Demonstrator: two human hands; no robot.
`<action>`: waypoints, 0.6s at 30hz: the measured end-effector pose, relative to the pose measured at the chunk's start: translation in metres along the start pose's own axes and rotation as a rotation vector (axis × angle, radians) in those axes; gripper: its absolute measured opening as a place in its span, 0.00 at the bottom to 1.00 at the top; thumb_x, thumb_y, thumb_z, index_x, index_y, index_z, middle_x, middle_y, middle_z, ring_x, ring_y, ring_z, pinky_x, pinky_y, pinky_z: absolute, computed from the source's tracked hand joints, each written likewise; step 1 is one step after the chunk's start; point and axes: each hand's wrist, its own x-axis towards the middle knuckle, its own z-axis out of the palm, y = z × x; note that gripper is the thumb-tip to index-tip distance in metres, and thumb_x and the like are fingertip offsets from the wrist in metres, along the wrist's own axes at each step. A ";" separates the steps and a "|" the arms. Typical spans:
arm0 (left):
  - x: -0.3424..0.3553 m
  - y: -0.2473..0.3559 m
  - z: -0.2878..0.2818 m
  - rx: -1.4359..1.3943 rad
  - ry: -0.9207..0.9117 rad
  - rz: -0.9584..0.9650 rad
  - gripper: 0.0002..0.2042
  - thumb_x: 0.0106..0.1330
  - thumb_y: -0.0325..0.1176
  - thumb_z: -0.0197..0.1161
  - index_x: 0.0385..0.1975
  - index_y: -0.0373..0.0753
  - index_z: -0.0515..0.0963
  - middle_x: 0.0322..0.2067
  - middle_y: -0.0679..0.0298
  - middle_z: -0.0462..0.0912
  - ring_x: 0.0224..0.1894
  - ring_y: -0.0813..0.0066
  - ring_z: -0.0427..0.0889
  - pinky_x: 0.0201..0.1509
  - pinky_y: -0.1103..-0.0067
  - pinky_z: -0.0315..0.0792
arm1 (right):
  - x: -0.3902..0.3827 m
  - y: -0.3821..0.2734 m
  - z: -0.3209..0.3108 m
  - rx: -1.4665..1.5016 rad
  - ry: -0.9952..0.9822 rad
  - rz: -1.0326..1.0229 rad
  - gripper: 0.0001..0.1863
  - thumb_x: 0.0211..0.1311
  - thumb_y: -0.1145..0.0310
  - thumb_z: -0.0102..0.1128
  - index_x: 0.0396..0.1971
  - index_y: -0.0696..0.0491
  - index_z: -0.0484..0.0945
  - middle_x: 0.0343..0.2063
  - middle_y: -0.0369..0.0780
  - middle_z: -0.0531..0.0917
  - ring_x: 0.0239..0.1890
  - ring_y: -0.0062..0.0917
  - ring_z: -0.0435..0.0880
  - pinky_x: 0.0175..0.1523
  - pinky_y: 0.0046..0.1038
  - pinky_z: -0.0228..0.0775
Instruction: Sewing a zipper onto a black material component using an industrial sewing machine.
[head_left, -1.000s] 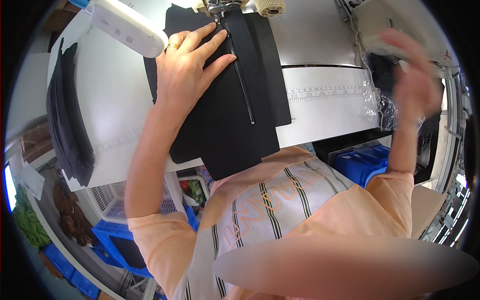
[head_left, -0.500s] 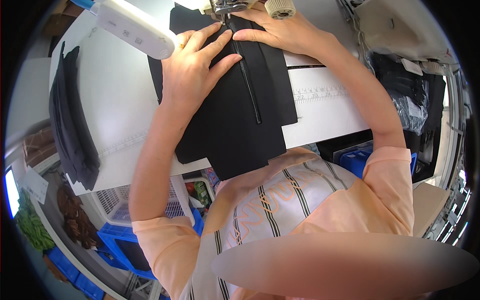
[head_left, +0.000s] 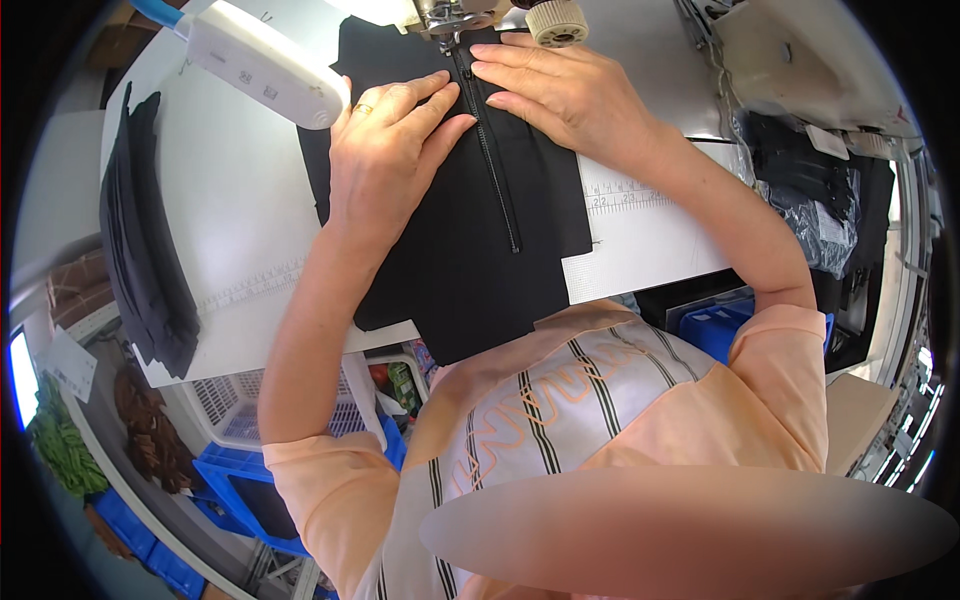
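Note:
A black fabric panel lies flat under the sewing machine, with a dark zipper running down its middle toward me. The zipper's far end sits by the presser foot. On the cloth left of the zipper rests my left hand, its fingers stretched toward the foot and holding nothing. My right hand lies flat on the panel at the zipper's right side, fingers out and thumb apart. Both hands press on the fabric close to the needle area, without gripping it.
A stack of black fabric pieces hangs over the table's left edge. A white device juts in above the table at upper left. A white basket and a blue crate stand below. Plastic-wrapped black goods sit at right.
My right hand has drawn back a little from behind the machine and now lies flatter, with its fingers in view. My left hand has shifted slightly toward me.

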 end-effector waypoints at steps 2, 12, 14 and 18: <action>0.000 0.000 0.000 -0.023 0.006 -0.013 0.12 0.55 0.37 0.72 0.37 0.42 0.85 0.41 0.69 0.85 0.42 0.72 0.82 0.49 0.68 0.69 | 0.000 -0.001 0.000 -0.010 0.002 -0.002 0.16 0.63 0.58 0.61 0.47 0.50 0.83 0.49 0.33 0.84 0.54 0.27 0.80 0.57 0.27 0.73; -0.001 0.003 -0.009 0.062 -0.094 -0.005 0.19 0.53 0.48 0.72 0.42 0.47 0.85 0.49 0.70 0.81 0.48 0.69 0.78 0.47 0.71 0.67 | 0.001 -0.003 -0.005 -0.002 -0.018 0.005 0.18 0.61 0.58 0.62 0.48 0.50 0.82 0.48 0.33 0.83 0.51 0.26 0.80 0.55 0.26 0.74; -0.003 0.005 -0.010 0.126 -0.118 0.010 0.22 0.52 0.53 0.71 0.44 0.47 0.84 0.50 0.70 0.81 0.50 0.69 0.77 0.46 0.70 0.68 | 0.001 -0.003 -0.006 0.018 -0.035 0.024 0.18 0.61 0.58 0.62 0.49 0.50 0.81 0.48 0.33 0.83 0.51 0.26 0.80 0.55 0.26 0.74; -0.001 0.004 -0.012 0.117 -0.123 0.027 0.22 0.52 0.52 0.71 0.44 0.47 0.84 0.51 0.69 0.80 0.50 0.69 0.77 0.45 0.69 0.68 | 0.001 -0.001 -0.007 0.025 -0.040 0.026 0.19 0.60 0.57 0.63 0.49 0.49 0.81 0.48 0.34 0.83 0.50 0.26 0.80 0.53 0.26 0.75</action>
